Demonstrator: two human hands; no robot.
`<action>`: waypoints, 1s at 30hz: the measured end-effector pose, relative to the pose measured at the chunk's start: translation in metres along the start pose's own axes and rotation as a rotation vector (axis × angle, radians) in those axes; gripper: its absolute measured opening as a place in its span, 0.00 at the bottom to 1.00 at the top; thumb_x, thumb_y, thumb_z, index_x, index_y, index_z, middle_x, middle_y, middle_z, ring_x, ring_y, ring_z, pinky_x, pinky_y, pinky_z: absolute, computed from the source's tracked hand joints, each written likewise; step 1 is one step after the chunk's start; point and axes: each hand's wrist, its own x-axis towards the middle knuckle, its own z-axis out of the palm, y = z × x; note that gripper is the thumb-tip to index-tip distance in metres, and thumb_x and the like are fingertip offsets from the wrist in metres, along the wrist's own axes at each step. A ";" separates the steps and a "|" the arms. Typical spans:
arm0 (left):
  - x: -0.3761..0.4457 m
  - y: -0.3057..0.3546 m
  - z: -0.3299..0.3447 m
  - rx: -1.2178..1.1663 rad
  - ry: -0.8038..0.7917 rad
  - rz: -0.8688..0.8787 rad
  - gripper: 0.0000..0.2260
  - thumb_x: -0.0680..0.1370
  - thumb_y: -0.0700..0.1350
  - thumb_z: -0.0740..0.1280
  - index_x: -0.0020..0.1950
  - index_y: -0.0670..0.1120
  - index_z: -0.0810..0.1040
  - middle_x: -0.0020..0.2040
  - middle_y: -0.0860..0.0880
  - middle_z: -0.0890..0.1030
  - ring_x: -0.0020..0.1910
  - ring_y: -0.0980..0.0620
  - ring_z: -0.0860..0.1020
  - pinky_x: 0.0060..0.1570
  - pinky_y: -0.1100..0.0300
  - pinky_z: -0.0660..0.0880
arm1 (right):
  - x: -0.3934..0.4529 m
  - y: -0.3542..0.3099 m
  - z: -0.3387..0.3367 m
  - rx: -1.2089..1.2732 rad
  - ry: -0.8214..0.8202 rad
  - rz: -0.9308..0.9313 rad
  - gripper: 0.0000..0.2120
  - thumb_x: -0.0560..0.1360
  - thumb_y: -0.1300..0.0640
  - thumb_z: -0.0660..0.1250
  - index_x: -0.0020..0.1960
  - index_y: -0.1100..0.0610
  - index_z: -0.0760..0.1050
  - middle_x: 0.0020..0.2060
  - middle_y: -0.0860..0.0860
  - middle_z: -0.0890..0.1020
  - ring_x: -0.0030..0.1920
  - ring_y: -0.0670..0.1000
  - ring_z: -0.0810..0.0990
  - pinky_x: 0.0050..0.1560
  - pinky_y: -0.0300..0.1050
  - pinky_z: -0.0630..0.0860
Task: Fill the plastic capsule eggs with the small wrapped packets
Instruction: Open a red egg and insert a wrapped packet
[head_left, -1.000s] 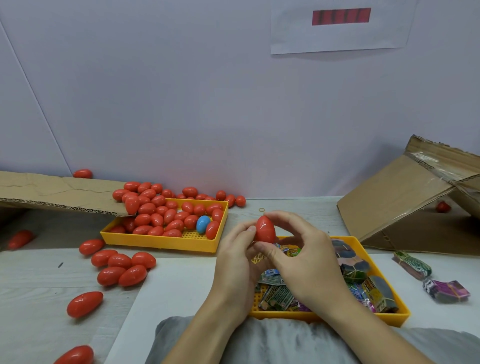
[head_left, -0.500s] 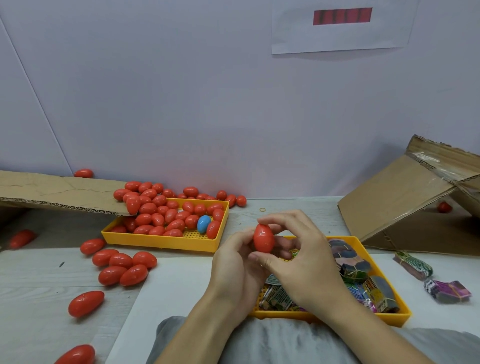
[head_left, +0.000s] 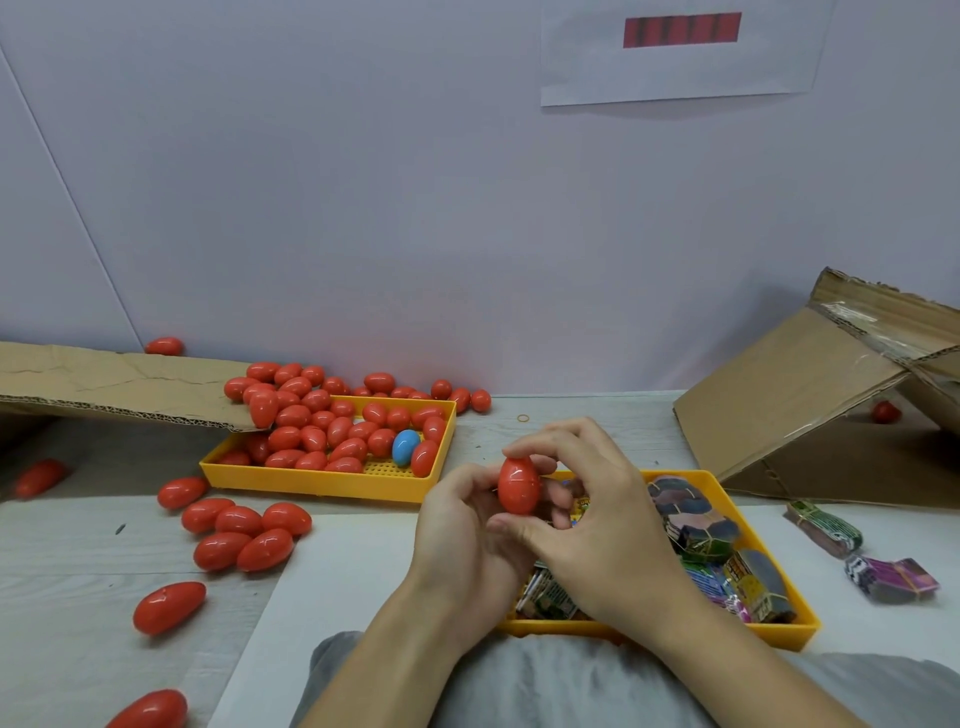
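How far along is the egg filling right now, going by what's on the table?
Done: cannot say; closed red plastic eggs lie loose on the table, contents unseen. In hand: the left hand and right hand grip one closed red capsule egg. Left: the right yellow tray still holds many wrapped packets, and the left yellow tray is heaped with eggs.

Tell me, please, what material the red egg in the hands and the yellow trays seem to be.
Red egg: likely hard glossy plastic; it shows sharp highlights and a seam around the middle. Yellow trays: probably matte moulded plastic; one floor has a grid of small holes.
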 end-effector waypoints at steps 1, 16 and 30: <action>0.001 0.000 0.000 0.005 0.027 0.011 0.13 0.72 0.43 0.60 0.43 0.35 0.80 0.35 0.38 0.76 0.32 0.44 0.75 0.41 0.53 0.71 | 0.001 0.001 -0.001 0.000 -0.015 0.013 0.23 0.62 0.55 0.82 0.55 0.44 0.80 0.51 0.37 0.74 0.56 0.41 0.76 0.48 0.27 0.71; 0.012 -0.004 -0.009 0.258 0.458 0.394 0.05 0.82 0.42 0.64 0.54 0.41 0.72 0.32 0.49 0.81 0.27 0.51 0.78 0.27 0.62 0.74 | 0.005 0.031 -0.040 -0.394 -0.294 0.273 0.04 0.76 0.55 0.72 0.46 0.45 0.84 0.40 0.38 0.81 0.43 0.36 0.78 0.41 0.29 0.74; 0.011 -0.006 -0.008 0.324 0.435 0.378 0.04 0.82 0.42 0.63 0.51 0.41 0.71 0.33 0.48 0.81 0.27 0.51 0.77 0.26 0.61 0.73 | 0.000 0.030 -0.021 -0.496 -0.403 0.168 0.11 0.80 0.49 0.63 0.50 0.50 0.83 0.46 0.43 0.80 0.47 0.45 0.77 0.50 0.49 0.78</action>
